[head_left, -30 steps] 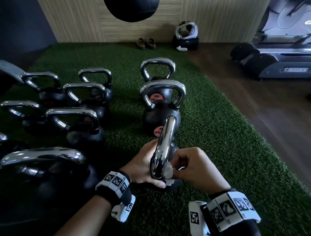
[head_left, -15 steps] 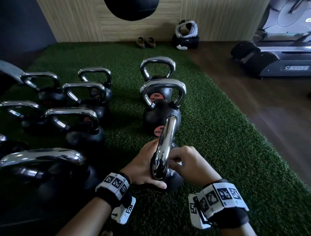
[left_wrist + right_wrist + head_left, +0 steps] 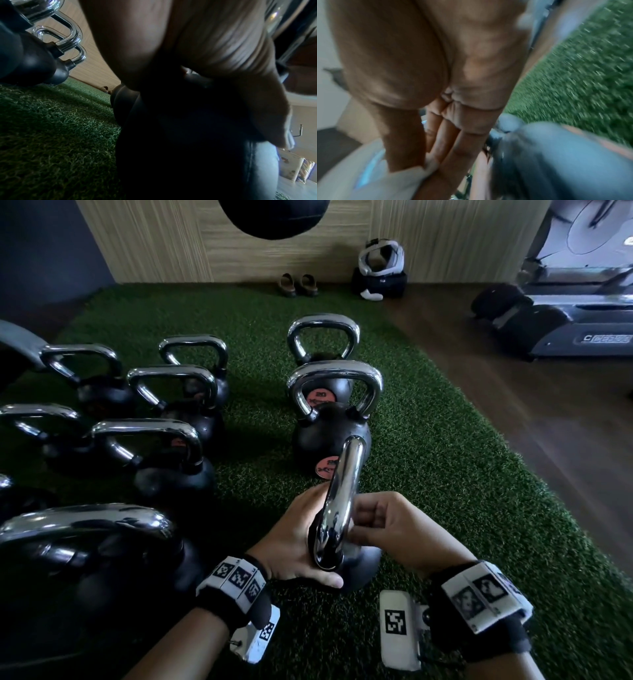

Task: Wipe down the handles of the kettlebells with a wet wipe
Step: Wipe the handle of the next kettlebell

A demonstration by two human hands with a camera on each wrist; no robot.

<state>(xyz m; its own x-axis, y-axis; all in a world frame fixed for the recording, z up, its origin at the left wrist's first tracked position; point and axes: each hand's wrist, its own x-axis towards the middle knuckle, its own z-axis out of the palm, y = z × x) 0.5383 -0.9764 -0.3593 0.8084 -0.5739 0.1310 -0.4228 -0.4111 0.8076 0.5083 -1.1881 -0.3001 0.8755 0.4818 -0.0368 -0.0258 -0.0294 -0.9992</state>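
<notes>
In the head view, a kettlebell [image 3: 356,570] stands on the green turf [image 3: 462,491] at lower centre of the frame, its chrome handle [image 3: 342,491] seen edge-on. The left hand [image 3: 294,546] lies against the handle's left side, thumb stretched along the black body; how its fingers lie cannot be told. The right hand [image 3: 394,529] has its fingers curled toward the handle's right side, where a pale bit of the wet wipe [image 3: 352,549] shows. More kettlebells [image 3: 171,446] fill the left and centre.

In the left wrist view, the palm sits over the dark kettlebell body, with turf at lower left.

The right wrist view is blurred: the thumb and fingers [image 3: 447,142] pinch the whitish wipe [image 3: 399,180] at the lower left of the frame.
</notes>
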